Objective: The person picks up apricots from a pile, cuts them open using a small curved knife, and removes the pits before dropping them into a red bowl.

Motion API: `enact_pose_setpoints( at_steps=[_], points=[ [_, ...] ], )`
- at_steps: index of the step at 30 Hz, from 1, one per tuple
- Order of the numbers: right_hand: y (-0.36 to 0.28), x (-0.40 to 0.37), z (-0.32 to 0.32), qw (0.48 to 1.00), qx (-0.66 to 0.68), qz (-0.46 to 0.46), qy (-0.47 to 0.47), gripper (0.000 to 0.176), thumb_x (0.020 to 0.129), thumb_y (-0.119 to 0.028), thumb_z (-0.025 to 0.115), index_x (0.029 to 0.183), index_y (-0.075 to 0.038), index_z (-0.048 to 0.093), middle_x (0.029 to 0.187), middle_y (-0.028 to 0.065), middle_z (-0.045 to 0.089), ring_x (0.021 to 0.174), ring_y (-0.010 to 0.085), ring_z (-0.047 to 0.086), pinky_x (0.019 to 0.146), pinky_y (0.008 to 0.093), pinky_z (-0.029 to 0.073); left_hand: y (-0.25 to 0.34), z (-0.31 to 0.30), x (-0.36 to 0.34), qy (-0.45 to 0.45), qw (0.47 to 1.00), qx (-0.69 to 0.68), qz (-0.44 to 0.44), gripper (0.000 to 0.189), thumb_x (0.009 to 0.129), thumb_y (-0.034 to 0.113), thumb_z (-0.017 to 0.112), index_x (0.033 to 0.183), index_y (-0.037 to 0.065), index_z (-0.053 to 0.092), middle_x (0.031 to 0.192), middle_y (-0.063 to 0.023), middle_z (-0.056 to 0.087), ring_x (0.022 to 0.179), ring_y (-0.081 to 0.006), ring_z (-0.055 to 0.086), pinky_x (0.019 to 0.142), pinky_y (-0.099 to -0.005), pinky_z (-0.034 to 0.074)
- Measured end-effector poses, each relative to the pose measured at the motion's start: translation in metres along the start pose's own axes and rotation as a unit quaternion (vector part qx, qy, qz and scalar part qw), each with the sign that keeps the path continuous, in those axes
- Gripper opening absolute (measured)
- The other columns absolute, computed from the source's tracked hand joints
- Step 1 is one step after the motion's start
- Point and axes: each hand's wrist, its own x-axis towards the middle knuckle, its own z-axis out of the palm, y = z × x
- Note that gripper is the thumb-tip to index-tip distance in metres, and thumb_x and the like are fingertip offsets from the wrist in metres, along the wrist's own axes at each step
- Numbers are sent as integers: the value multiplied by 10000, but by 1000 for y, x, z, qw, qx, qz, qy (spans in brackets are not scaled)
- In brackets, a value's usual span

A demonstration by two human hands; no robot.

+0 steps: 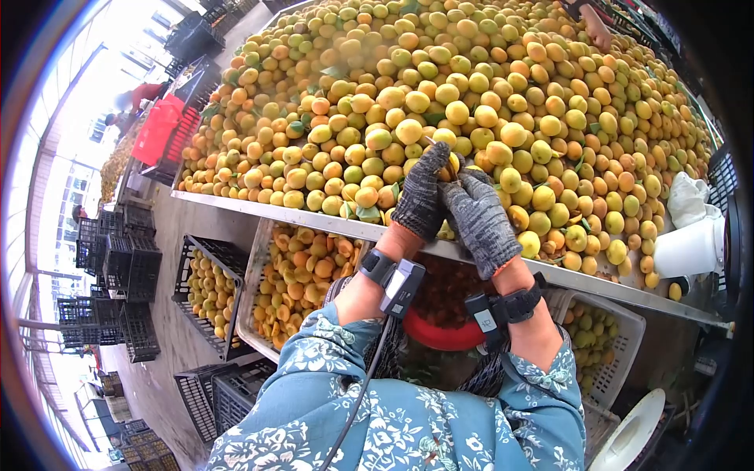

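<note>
Both hands wear grey knitted gloves and meet over the near edge of a large table heaped with yellow-orange fruit [408, 130]. My left hand [422, 192] is closed, with a small blade-like tip sticking up above its fingers. Against it, my right hand [481, 216] has its fingers bent round one fruit [449, 167], which is mostly hidden between the two hands. Below the table edge, a red basin [444, 336] with dark contents stands between the knees.
A white crate [245, 302] of split fruit and a black crate [187, 271] stand at the left below the metal edge [314, 220]. Right: another crate [626, 353], a white bucket [691, 247]. Another person's hand [598, 33] reaches in at the top right.
</note>
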Motion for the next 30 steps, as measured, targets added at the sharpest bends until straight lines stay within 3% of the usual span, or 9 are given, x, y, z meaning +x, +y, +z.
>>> enact_pose_setpoints(
  at_steps=[2, 4, 6, 10, 16, 21, 26, 28, 30],
  points=[
    [2, -3, -10, 970, -157, -182, 26, 163, 834, -97, 562, 966, -43, 642, 1119, 191, 591, 1049, 338, 550, 851, 416, 464, 0, -8, 4, 21, 986, 150, 74, 263, 982, 213, 490, 1152, 34, 579, 1023, -58, 627, 1025, -134, 573, 949, -286, 446],
    [-12, -2, -29, 976, -142, -167, -6, 144, 838, -118, 602, 952, -44, 646, 1007, 153, 634, 948, 270, 597, 805, 374, 480, 34, 18, -4, 43, 999, -28, 10, 274, 961, 272, 513, 1087, 39, 583, 1035, -91, 645, 932, -194, 637, 876, -359, 513],
    [-31, -2, -46, 971, 155, 173, -64, 187, 833, -166, 662, 956, -25, 650, 846, 80, 647, 797, 165, 593, 744, 323, 487, 52, 21, -2, 84, 989, -116, -39, 341, 920, 371, 553, 1025, 49, 589, 934, -149, 665, 762, -286, 674, 753, -447, 561],
    [-14, 6, -56, 948, 245, 161, 126, 217, 788, -157, 743, 925, -21, 645, 749, 5, 612, 669, 76, 532, 621, 243, 472, 59, 33, -7, 87, 985, -114, -94, 439, 879, 452, 576, 994, 29, 575, 654, -151, 619, 621, -302, 654, 617, -444, 567],
    [-23, 7, -40, 967, 201, 22, 158, 322, 753, -209, 781, 981, -23, 650, 783, 39, 658, 704, 95, 594, 661, 265, 496, 37, 57, -17, 2, 983, -107, -151, 390, 914, 385, 555, 1083, 36, 590, 762, -88, 640, 617, -207, 630, 546, -323, 515],
    [-24, 6, -48, 983, 154, 47, 83, 348, 750, -212, 782, 1022, -32, 661, 821, 63, 678, 738, 103, 618, 685, 274, 504, 25, 57, -24, -34, 991, -36, -122, 264, 968, 224, 489, 1166, 89, 599, 866, -8, 622, 660, -71, 568, 513, -187, 446],
    [-24, 1, -59, 943, 323, 66, 34, 295, 753, -141, 759, 1013, -28, 677, 843, 18, 678, 773, 103, 617, 729, 255, 503, 23, 60, -33, -60, 989, -56, -122, 289, 957, 211, 499, 1210, 101, 588, 898, 17, 622, 669, -63, 554, 512, -181, 434],
    [-27, -3, -62, 950, 297, 84, 41, 257, 772, -114, 724, 1007, -24, 677, 834, -2, 664, 715, 83, 599, 661, 233, 501, 30, 70, -41, -78, 976, 197, 46, 305, 954, 223, 500, 1215, 86, 582, 914, -5, 634, 693, -90, 581, 538, -208, 464],
    [-24, -6, -62, 922, 357, 148, 29, 220, 797, -104, 684, 1003, -27, 676, 800, -10, 640, 639, 51, 561, 561, 208, 470, 35, 77, -43, -72, 996, 50, -27, 350, 950, 267, 511, 1233, 70, 566, 925, -52, 642, 715, -131, 611, 558, -257, 498]
  ],
)
